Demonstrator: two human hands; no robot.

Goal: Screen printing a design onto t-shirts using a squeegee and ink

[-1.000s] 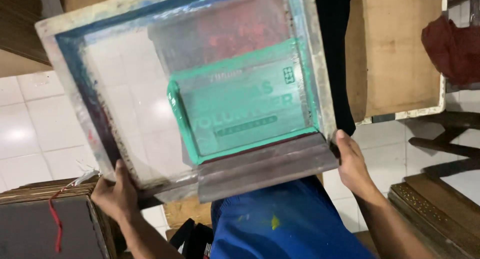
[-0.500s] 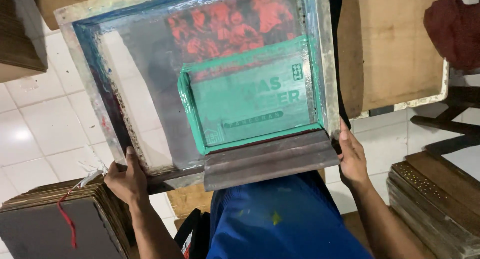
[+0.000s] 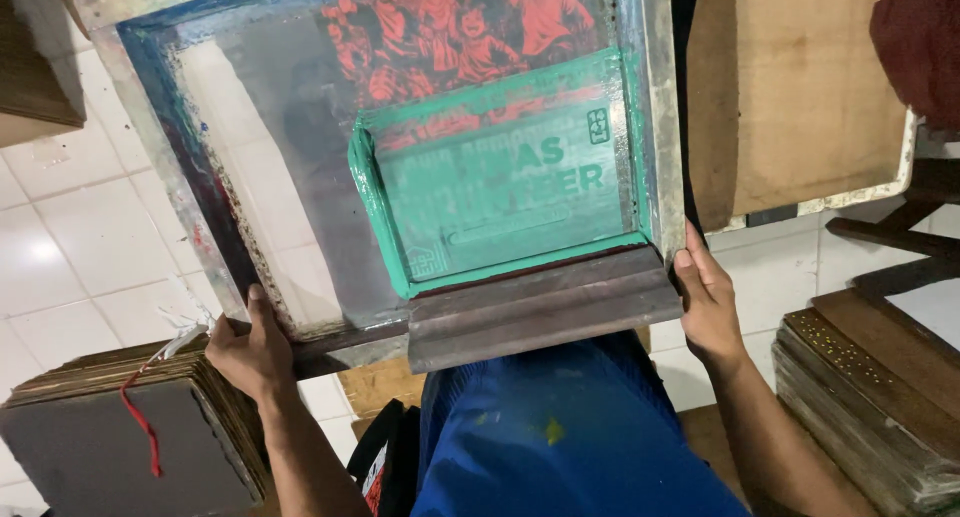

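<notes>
Green-inked printing screen (image 3: 400,157), left hand (image 3: 250,352) and right hand (image 3: 705,302) each in clamped grip on its frame.

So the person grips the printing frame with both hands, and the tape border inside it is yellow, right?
Not quite. Both hands, left hand and right hand, do grip the printing frame, but the head view shows its tape border is green, not yellow.

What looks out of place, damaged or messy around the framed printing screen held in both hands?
Nothing looks broken. The wooden-framed printing screen is held tilted by the left hand and right hand. Its green-taped stencil area is ink-smeared, and the blue shorts carry yellow flecks.
</notes>
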